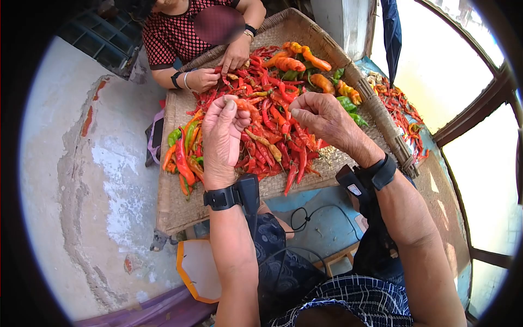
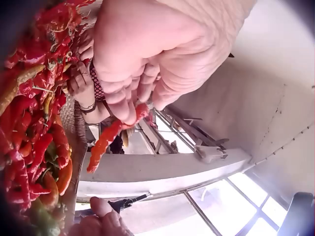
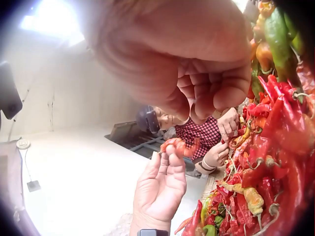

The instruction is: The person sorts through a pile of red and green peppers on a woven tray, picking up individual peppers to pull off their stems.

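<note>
We find the left hand with its grip nearly closed, thumb and fingers pinching one red pepper above the heap. The right hand, just apart, has curled fingers; we see nothing held. We judge the pepper light, soft and easily torn, best taken gently near its stem. The heap lies in a woven tray; another person's hands touch its far side.
</note>
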A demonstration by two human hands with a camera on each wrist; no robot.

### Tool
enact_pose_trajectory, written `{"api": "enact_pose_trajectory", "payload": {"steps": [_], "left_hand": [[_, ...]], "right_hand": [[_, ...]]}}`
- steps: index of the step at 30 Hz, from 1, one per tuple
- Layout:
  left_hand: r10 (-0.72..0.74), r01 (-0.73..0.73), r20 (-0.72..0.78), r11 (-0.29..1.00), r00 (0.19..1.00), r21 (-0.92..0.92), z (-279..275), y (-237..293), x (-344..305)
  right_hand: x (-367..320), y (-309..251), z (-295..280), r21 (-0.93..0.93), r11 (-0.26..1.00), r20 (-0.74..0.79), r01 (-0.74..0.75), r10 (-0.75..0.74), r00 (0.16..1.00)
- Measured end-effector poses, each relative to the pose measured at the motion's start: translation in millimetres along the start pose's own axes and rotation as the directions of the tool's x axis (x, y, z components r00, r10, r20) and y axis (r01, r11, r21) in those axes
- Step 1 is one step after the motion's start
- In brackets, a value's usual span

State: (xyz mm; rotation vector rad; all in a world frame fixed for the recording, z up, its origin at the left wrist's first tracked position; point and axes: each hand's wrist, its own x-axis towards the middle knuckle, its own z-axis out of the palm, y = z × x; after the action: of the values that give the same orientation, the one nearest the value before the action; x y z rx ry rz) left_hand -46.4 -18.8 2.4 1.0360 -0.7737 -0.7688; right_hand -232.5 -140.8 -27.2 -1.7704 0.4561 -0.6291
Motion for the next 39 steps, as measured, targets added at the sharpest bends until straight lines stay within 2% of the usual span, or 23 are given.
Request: {"api": "enact_pose_trajectory", "payload": {"steps": [1, 3, 5, 6, 7, 8, 10, 13, 18, 20, 21, 23, 25, 27, 29, 30, 31, 33, 35, 36, 37, 38, 39], "left_hand": [[0.005, -0.005, 0.002, 1.000, 1.000, -0.001, 0, -3, 2], [0.091, -0.117, -0.421, 0.993, 0.902, -0.035, 4, -8, 4], [0.093, -0.049, -0.422, 0.992, 0.902, 0.115, -15, -19, 5], [0.113, 0.038, -0.285, 0.880, 0.952, 0.474, -11, -18, 3], [0.076, 0.069, -0.151, 0.633, 0.986, 0.771, -9, -16, 0], [-0.080, 0.101, -0.069, 0.521, 0.994, 0.848, -5, -14, -5], [-0.088, -0.191, 0.200, 0.103, 0.976, 0.976, 13, -16, -20], [-0.009, -0.337, 0.338, -0.104, 0.941, 0.936, 13, -40, -28], [0.145, -0.335, 0.339, -0.052, 0.929, 0.941, 23, -33, -23], [0.116, -0.255, 0.235, 0.207, 0.965, 0.945, 31, -20, -24], [0.128, -0.258, 0.236, 0.199, 0.963, 0.945, 32, -18, -24], [0.051, -0.128, 0.120, 0.567, 0.991, 0.814, 33, -15, -24], [0.065, -0.154, 0.147, 0.640, 0.987, 0.752, 30, -14, -21], [-0.159, 0.089, 0.059, 0.781, 0.985, 0.618, 32, -10, -22], [-0.266, 0.154, 0.080, 0.749, 0.961, 0.644, 24, -10, -15], [-0.007, 0.021, -0.032, 0.876, 0.999, 0.483, 20, -17, -12], [0.228, -0.158, -0.187, 0.932, 0.956, 0.327, 13, -24, -6], [0.394, -0.143, -0.347, 0.809, 0.851, 0.570, -7, -25, 4], [0.329, 0.002, -0.223, 0.558, 0.918, 0.830, -12, -8, -5], [0.327, 0.004, -0.225, 0.559, 0.918, 0.829, -7, -3, -10], [0.151, -0.051, -0.010, 0.395, 0.988, 0.917, -2, 2, -15], [-0.071, -0.152, 0.173, 0.236, 0.982, 0.960, 0, 3, -20], [0.042, -0.351, 0.350, 0.203, 0.936, 0.914, -5, -15, -25]], "right_hand": [[0, 1, 1, -0.003, 1.000, -0.001, 0.005, -0.005, 1.000], [-1, 2, 3, -0.007, 0.999, -0.057, 0.051, -0.051, 0.997], [-1, 1, 2, -0.001, 0.999, -0.051, 0.040, -0.040, 0.998], [0, 2, 2, 0.016, 0.999, -0.062, 0.041, -0.040, 0.997], [0, 4, 3, 0.033, 0.998, -0.073, 0.044, -0.041, 0.996], [1, 4, 3, 0.068, 0.998, -0.058, 0.003, 0.001, 0.998], [0, 9, 4, 0.052, 0.998, -0.075, 0.043, -0.039, 0.996], [0, 7, 3, 0.028, 0.996, -0.081, 0.081, -0.078, 0.994], [-5, -11, -1, 0.085, 0.996, -0.059, -0.034, 0.039, 0.998], [-5, -4, -1, 0.059, 0.998, -0.064, -0.008, 0.012, 0.998], [-4, -2, 0, 0.033, 0.999, -0.073, 0.003, -0.001, 0.997], [-5, -3, 1, 0.030, 1.000, -0.059, 0.010, -0.008, 0.998], [-4, -2, 3, 0.060, 0.998, -0.032, 0.013, -0.011, 0.999], [-4, -3, 2, 0.050, 0.999, -0.029, 0.003, -0.002, 1.000], [-5, -6, 2, 0.000, 1.000, -0.024, 0.003, -0.003, 1.000], [-5, -5, 2, 0.000, 1.000, -0.023, 0.002, -0.002, 1.000], [-5, -3, 3, -0.003, 1.000, -0.016, 0.012, -0.012, 1.000], [-5, -3, 2, -0.004, 1.000, -0.012, 0.021, -0.021, 1.000], [-5, -3, 1, -0.006, 1.000, 0.019, 0.008, -0.008, 1.000], [-5, -2, 1, -0.006, 1.000, 0.020, 0.006, -0.006, 1.000], [-4, 1, 3, -0.011, 1.000, 0.013, 0.016, -0.016, 1.000], [-4, 2, 3, -0.016, 1.000, 0.006, 0.025, -0.025, 1.000], [-5, 3, 4, -0.014, 1.000, 0.005, 0.019, -0.019, 1.000]]}}
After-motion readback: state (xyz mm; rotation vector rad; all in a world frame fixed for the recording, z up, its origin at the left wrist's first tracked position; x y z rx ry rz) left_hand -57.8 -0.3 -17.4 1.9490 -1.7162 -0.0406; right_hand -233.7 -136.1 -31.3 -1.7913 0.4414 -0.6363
